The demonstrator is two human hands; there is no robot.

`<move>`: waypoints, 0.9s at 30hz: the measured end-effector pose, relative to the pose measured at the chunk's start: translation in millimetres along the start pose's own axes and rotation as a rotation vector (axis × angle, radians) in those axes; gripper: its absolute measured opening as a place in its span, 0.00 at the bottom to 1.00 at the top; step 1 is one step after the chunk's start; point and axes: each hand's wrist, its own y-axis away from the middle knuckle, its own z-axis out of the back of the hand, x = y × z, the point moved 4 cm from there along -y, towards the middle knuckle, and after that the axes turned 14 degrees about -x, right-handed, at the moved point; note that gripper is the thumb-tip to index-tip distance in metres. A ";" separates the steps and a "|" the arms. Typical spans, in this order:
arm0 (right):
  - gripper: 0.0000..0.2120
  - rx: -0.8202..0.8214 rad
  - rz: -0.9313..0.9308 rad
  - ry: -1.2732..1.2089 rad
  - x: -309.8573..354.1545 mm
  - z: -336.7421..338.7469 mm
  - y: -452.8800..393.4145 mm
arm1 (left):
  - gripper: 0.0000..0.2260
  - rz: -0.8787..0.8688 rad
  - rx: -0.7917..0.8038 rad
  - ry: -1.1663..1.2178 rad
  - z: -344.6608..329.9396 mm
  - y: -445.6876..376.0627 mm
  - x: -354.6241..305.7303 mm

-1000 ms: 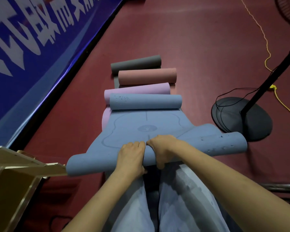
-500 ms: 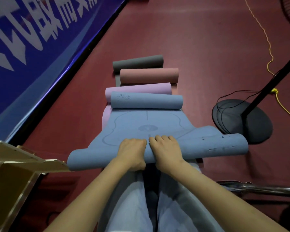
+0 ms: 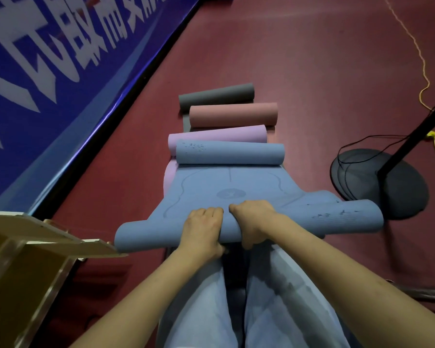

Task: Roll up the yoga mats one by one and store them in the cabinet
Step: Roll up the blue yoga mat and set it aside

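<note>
Where both ends curl, blue yoga mat, line-printed.

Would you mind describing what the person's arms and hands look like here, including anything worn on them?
Both forearms are bare up to the frame edge, with no sleeves showing. The left hand and right hand wear no gloves, and no rings, watch or wristband are visible. Light blue trousers cover the legs below.

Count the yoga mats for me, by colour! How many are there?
Blue mat: 1
Purple mat: 1
Pink mat: 1
Grey mat: 1
Total: 4
</note>
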 end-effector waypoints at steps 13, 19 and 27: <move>0.25 -0.315 0.032 0.071 -13.3 -8.2 12.6 | 0.31 0.008 0.182 0.003 7.2 -33.2 4.7; 0.26 -0.262 -0.035 0.046 -2.9 2.0 24.3 | 0.32 -0.025 0.195 -0.004 21.6 -21.7 0.4; 0.24 -0.279 0.013 0.008 26.1 -7.4 95.7 | 0.23 -0.105 0.230 -0.065 39.9 45.1 -27.2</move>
